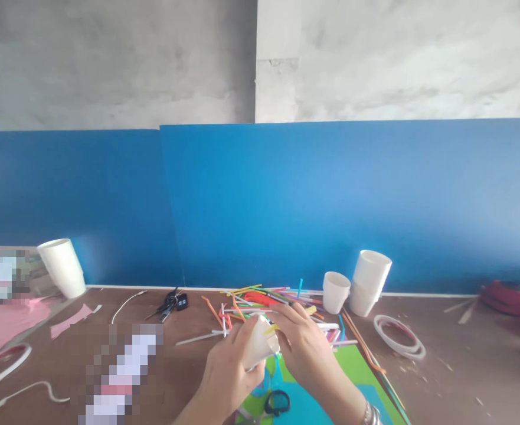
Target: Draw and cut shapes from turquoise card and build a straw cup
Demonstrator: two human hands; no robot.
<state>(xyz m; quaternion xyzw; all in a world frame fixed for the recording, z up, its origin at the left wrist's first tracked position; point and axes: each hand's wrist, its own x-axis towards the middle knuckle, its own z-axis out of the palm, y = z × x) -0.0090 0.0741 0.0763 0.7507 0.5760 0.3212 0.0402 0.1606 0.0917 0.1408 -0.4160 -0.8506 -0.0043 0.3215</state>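
A white paper cup point(260, 345) is tilted on its side above the table, with my left hand point(231, 360) wrapped around it. At the cup's end, my right hand point(306, 342) has its fingers bent around a narrow yellow piece point(271, 329) that looks like a bit of straw; the fingertips are partly hidden. Below the hands lie green paper point(352, 360), blue paper point(301, 407) and scissors with a dark handle point(277, 402). Just beyond is a loose pile of coloured drinking straws point(251, 295).
One white cup point(336, 292) and a cup stack point(370, 283) stand behind on the right. A roll of white tape point(400, 337) lies nearby. Keys point(171, 302), a white cable point(29, 392) and another cup stack point(62, 268) are left. A blue panel point(330, 200) borders the table.
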